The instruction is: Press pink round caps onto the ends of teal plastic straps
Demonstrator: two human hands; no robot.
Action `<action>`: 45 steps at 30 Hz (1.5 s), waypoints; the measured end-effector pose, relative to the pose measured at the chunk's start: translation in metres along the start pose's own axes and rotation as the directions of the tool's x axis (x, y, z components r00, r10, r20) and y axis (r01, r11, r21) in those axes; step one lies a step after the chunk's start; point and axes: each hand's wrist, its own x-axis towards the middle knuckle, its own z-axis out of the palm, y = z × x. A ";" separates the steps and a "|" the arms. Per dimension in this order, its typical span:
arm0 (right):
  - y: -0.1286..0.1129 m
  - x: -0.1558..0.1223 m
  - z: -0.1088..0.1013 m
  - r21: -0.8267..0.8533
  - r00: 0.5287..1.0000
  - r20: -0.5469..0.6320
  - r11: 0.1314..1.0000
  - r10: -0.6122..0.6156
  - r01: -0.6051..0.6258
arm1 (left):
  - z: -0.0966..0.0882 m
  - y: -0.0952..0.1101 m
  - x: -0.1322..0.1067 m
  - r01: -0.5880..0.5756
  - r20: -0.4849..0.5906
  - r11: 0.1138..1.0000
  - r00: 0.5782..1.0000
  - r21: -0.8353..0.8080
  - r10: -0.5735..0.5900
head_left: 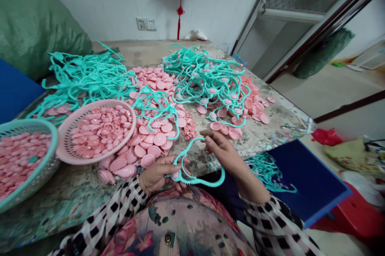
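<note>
My left hand [159,173] is closed around the lower part of a teal plastic frame [192,177] that curves over my lap at the table's front edge. A small pink piece shows under its fingers. My right hand [221,149] pinches the frame's upper end, fingers pressed together near a cluster of small pink rings [189,129]. Pink round discs [150,143] lie heaped just beyond my left hand.
A pink basket [64,149] and a teal basket [49,159] hold pink parts at the left. Teal frame piles [87,77] and fitted frames [207,77] cover the worn table [270,131]. A blue bin [313,183] with teal frames stands at the right.
</note>
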 end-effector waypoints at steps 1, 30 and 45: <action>0.001 -0.002 -0.004 0.064 0.999 -0.004 0.997 0.032 -0.031 | 0.000 0.000 0.000 -0.011 -0.023 1.000 1.000 -0.013 0.011; -0.006 -0.020 0.002 -0.053 0.911 0.399 0.994 0.108 -0.095 | 0.003 -0.003 0.002 -0.018 -0.026 0.998 1.000 -0.067 0.016; 0.010 -0.014 0.000 0.094 0.950 0.292 0.985 0.115 -0.148 | 0.000 -0.006 0.004 -0.017 0.003 0.999 1.000 -0.035 0.017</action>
